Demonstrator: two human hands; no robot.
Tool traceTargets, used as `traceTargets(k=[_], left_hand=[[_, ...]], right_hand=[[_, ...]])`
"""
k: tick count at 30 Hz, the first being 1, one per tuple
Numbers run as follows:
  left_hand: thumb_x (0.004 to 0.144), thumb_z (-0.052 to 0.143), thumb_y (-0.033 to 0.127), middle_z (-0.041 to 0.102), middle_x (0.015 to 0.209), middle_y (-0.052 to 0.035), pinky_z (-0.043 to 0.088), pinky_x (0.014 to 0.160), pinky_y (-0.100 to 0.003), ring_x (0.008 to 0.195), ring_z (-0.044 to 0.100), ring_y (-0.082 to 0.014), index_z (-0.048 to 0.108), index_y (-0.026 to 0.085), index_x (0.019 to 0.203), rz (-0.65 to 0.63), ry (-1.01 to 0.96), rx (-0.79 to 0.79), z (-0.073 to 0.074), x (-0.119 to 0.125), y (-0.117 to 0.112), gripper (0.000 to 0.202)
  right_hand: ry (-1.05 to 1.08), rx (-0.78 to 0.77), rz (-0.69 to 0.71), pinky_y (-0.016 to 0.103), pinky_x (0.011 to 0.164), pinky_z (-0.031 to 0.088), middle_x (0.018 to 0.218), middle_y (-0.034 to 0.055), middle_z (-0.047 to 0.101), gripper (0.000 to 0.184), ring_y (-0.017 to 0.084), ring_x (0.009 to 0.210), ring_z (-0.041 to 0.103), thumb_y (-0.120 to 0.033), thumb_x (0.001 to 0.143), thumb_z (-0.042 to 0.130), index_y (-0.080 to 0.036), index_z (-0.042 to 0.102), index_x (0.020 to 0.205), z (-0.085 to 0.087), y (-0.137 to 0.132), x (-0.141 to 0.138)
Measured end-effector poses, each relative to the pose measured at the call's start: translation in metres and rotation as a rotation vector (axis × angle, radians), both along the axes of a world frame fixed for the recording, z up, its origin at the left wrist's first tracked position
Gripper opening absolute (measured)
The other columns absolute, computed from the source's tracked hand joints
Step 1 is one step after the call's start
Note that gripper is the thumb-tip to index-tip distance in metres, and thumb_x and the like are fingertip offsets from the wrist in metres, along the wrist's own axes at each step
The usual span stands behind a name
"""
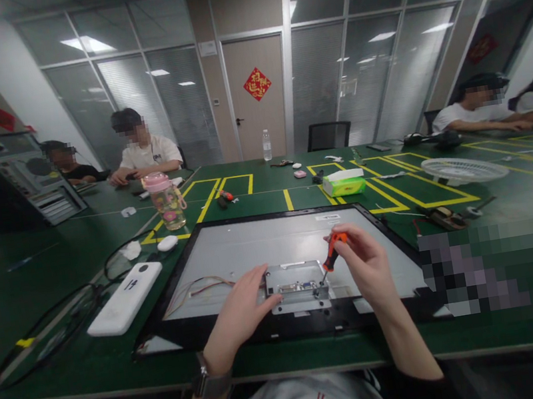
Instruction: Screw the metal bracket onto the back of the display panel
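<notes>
A flat display panel [273,239] with a black frame lies on its face on the table in front of me. On its back sits a metal bracket [301,305] with a row of connectors. My right hand [365,261] grips an orange and black screwdriver [332,253], tilted, its tip down at the bracket's right side. Whether the tip sits in a screw is too small to tell. My left hand [246,307] lies flat against the bracket's left side, fingers stretched out, a watch on the wrist. Thin coloured wires [203,283] run from the bracket to the left.
A white power bank [125,299] and black cables [63,319] lie left of the panel. Behind them stand a pink-lidded bottle [166,202] and a computer case [15,178]. A green tissue pack [343,183] and a white fan grille [464,168] lie beyond. Several people sit across the table.
</notes>
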State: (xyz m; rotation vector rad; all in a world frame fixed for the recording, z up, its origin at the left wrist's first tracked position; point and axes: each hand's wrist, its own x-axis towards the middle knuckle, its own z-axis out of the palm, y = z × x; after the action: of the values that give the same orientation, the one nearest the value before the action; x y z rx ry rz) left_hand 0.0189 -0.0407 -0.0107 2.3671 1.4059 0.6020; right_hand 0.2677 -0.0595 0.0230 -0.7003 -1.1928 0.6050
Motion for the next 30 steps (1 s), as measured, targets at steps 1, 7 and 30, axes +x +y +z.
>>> traceTargets(k=[1, 7, 30], left_hand=[[0.09, 0.056, 0.044, 0.05, 0.145, -0.0145, 0.034, 0.112, -0.045, 0.133, 0.047, -0.0289, 0.046, 0.017, 0.139, 0.001, 0.003, -0.002, 0.0, 0.0, 0.0, 0.057], [0.09, 0.057, 0.044, 0.048, 0.146, -0.0152, 0.033, 0.113, -0.044, 0.134, 0.046, -0.0286, 0.045, 0.015, 0.14, 0.002, 0.024, -0.019, 0.001, 0.001, 0.0, 0.059], [0.092, 0.058, 0.044, 0.048, 0.146, -0.0148, 0.033, 0.113, -0.044, 0.134, 0.046, -0.0273, 0.043, 0.014, 0.141, -0.015, 0.041, 0.012, -0.001, 0.0, 0.0, 0.06]], right_hand=[[-0.046, 0.022, -0.052, 0.034, 0.081, 0.051, 0.092, 0.0031, 0.063, 0.013, 0.019, 0.088, 0.061, -0.029, 0.079, 0.073, -0.026, 0.072, 0.093, 0.003, 0.0, -0.002], [-0.23, -0.013, -0.056, 0.039, 0.085, 0.051, 0.106, 0.0078, 0.067, 0.023, 0.022, 0.092, 0.064, -0.03, 0.093, 0.054, -0.025, 0.068, 0.11, 0.016, -0.007, -0.012], [-0.31, 0.136, -0.276, 0.037, 0.081, 0.052, 0.098, 0.0063, 0.062, 0.021, 0.02, 0.089, 0.062, -0.023, 0.088, 0.064, -0.025, 0.07, 0.107, 0.004, -0.002, -0.01]])
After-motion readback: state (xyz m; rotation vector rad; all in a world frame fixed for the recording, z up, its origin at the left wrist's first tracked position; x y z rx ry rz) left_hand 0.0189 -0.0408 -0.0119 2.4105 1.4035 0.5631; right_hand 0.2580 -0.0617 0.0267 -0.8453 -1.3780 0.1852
